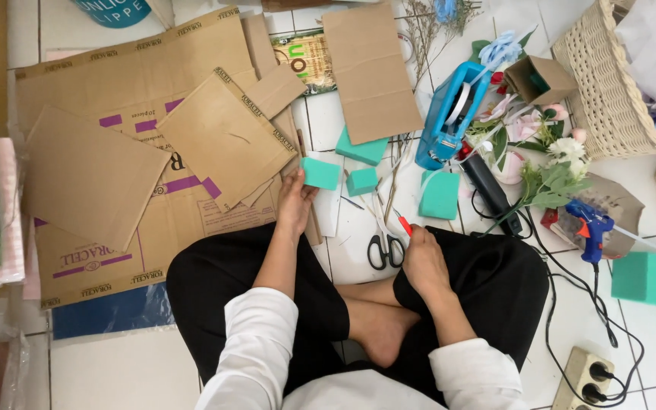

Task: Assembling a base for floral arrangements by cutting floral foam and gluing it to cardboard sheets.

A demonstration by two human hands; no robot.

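Teal foam block (320, 173), small, squarish: L hand (295, 203) outstretched, fingers gripping it. R hand (422, 262) closed round red-tipped tool (405, 224), resting on knee.

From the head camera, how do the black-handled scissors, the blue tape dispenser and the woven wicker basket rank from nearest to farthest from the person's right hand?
From the right hand:
1. Black-handled scissors, just to its left on the floor tiles.
2. Blue tape dispenser, farther up, beside the artificial flowers.
3. Woven wicker basket, farthest, at the upper right corner.
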